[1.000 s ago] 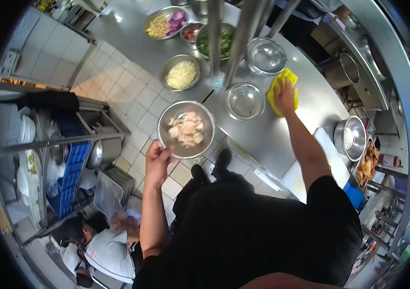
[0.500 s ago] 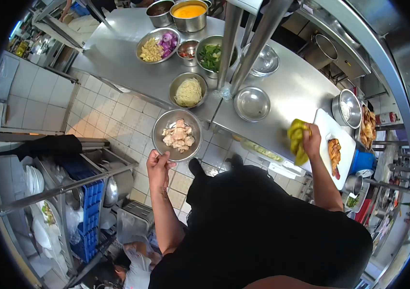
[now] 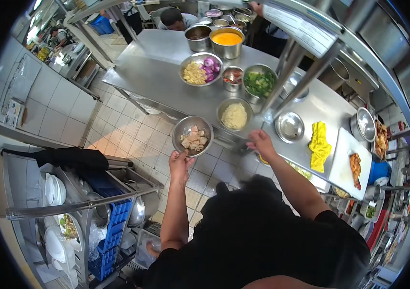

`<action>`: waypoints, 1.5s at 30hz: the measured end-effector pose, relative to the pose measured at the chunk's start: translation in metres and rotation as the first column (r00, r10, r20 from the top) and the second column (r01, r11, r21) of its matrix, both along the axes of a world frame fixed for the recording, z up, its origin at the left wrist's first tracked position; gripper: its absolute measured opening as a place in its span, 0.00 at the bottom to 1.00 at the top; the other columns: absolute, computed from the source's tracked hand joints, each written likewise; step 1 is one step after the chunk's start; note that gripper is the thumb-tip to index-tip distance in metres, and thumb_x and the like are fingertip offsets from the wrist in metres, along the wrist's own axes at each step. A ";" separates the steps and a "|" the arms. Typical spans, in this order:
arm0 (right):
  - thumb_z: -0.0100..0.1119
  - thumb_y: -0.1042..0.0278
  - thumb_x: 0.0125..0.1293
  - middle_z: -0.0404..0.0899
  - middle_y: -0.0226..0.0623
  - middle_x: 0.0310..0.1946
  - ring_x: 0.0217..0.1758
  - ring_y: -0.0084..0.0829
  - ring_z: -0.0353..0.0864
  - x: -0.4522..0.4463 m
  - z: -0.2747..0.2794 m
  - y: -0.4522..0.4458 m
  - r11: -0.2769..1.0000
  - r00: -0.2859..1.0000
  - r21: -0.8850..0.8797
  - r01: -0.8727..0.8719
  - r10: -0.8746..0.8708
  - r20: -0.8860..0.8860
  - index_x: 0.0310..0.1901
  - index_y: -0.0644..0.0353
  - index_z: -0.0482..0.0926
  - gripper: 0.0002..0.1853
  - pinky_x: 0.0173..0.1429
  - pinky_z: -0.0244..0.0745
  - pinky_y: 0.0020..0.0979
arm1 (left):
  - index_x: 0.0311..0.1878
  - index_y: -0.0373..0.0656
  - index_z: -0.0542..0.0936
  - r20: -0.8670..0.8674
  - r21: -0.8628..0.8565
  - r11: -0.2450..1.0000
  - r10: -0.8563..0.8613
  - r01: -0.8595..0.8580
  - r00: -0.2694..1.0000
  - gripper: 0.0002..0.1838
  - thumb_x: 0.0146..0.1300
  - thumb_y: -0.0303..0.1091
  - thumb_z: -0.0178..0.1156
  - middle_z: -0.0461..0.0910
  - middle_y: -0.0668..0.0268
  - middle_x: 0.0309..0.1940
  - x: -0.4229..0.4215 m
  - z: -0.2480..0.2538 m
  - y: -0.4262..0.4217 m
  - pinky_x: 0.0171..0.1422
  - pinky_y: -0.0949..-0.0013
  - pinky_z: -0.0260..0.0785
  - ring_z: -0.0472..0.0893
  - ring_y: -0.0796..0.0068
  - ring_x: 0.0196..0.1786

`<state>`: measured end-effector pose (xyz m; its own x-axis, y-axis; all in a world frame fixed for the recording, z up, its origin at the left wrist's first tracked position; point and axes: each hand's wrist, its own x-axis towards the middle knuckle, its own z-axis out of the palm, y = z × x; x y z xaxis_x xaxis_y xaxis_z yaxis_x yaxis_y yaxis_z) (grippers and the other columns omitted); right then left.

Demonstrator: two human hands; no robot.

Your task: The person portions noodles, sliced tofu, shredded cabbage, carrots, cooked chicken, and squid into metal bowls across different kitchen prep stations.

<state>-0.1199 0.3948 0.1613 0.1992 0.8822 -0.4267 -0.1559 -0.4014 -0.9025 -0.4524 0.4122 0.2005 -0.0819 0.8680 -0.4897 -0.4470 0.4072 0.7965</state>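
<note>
your left hand (image 3: 181, 165) grips a steel bowl (image 3: 179, 133) of pale meat pieces (image 3: 195, 139) by its rim, above the floor tiles (image 3: 130, 115) beside the steel table (image 3: 157, 62); your right hand (image 3: 261, 142), loosely curled and empty, hovers near the noodles (image 3: 234, 116).

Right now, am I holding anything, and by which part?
Your left hand holds the metal bowl, with pale meat pieces inside, by the rim nearest you. Your right hand appears empty.
</note>
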 end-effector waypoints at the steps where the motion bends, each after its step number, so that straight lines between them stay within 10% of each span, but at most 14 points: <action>1: 0.56 0.60 0.69 0.77 0.35 0.41 0.35 0.31 0.83 -0.006 -0.003 0.018 0.994 0.991 -0.056 0.090 -0.095 -0.097 0.51 0.58 0.72 0.15 0.37 0.77 0.28 | 0.31 0.46 0.71 -0.002 0.004 1.000 0.004 -0.004 1.000 0.07 0.64 0.25 0.58 0.77 0.68 0.27 -0.004 -0.007 0.009 0.33 0.75 0.77 0.77 0.80 0.25; 12: 0.58 0.72 0.59 0.74 0.36 0.29 0.26 0.27 0.76 -0.038 -0.047 0.106 0.998 0.999 -0.020 0.053 -0.053 0.009 0.37 0.64 0.71 0.08 0.28 0.79 0.30 | 0.31 0.47 0.70 0.106 -0.023 0.970 0.245 -0.244 0.964 0.09 0.62 0.25 0.60 0.76 0.68 0.27 -0.012 -0.040 0.086 0.35 0.71 0.77 0.76 0.78 0.28; 21: 0.53 0.73 0.64 0.74 0.51 0.45 0.37 0.39 0.84 -0.191 -0.015 0.244 0.984 0.978 -0.133 -0.117 0.091 -0.189 0.50 0.72 0.66 0.16 0.41 0.85 0.35 | 0.33 0.46 0.66 0.025 0.053 0.849 0.524 -0.525 0.851 0.11 0.62 0.25 0.60 0.76 0.63 0.31 -0.112 -0.029 0.159 0.32 0.71 0.77 0.77 0.73 0.29; 30: 0.57 0.64 0.66 0.77 0.43 0.41 0.31 0.34 0.81 -0.273 -0.004 0.339 0.979 0.988 -0.203 -0.034 0.003 -0.152 0.51 0.68 0.69 0.18 0.40 0.83 0.35 | 0.34 0.45 0.72 -0.022 0.183 0.905 0.395 -0.385 0.918 0.08 0.61 0.28 0.63 0.73 0.69 0.26 -0.203 -0.072 0.303 0.34 0.72 0.74 0.74 0.78 0.29; 33: 0.60 0.58 0.66 0.78 0.35 0.32 0.27 0.26 0.76 -0.257 -0.031 0.333 0.976 0.961 -0.121 -0.178 0.200 0.193 0.44 0.62 0.74 0.15 0.34 0.76 0.32 | 0.36 0.47 0.75 -0.076 0.117 0.945 0.316 -0.307 0.946 0.07 0.59 0.28 0.64 0.75 0.69 0.28 -0.211 -0.069 0.370 0.32 0.73 0.69 0.72 0.77 0.27; 36: 0.62 0.52 0.65 0.79 0.32 0.32 0.31 0.21 0.76 -0.212 0.024 0.278 0.869 0.906 0.291 -0.400 0.327 0.269 0.44 0.60 0.76 0.18 0.38 0.75 0.29 | 0.43 0.39 0.79 -0.112 0.173 0.976 0.149 -0.129 0.982 0.10 0.58 0.28 0.64 0.79 0.66 0.31 -0.222 -0.071 0.423 0.31 0.74 0.69 0.74 0.79 0.28; 40: 0.58 0.58 0.70 0.78 0.32 0.46 0.47 0.19 0.74 -0.109 0.213 0.156 0.786 0.776 0.167 -0.596 0.510 0.370 0.52 0.62 0.76 0.17 0.53 0.72 0.26 | 0.34 0.38 0.75 -0.155 0.221 0.952 0.247 -0.210 0.956 0.05 0.58 0.29 0.59 0.76 0.64 0.25 -0.227 -0.047 0.442 0.26 0.71 0.68 0.74 0.72 0.25; 44: 0.56 0.64 0.70 0.81 0.32 0.42 0.46 0.24 0.81 -0.032 0.409 -0.004 0.876 0.654 0.461 -0.143 -0.266 0.708 0.50 0.62 0.79 0.13 0.50 0.77 0.28 | 0.31 0.40 0.78 -0.314 0.329 0.933 0.251 -0.143 0.916 0.10 0.60 0.37 0.55 0.71 0.70 0.22 -0.234 0.006 0.428 0.26 0.74 0.60 0.69 0.79 0.24; 45: 0.54 0.60 0.71 0.81 0.33 0.41 0.46 0.24 0.80 -0.004 0.444 -0.026 0.828 0.466 0.560 -0.026 -0.486 0.739 0.48 0.64 0.79 0.15 0.49 0.77 0.29 | 0.47 0.40 0.73 -0.350 0.246 0.968 0.144 -0.057 0.926 0.14 0.61 0.35 0.56 0.74 0.61 0.36 -0.253 0.005 0.435 0.39 0.66 0.66 0.73 0.67 0.37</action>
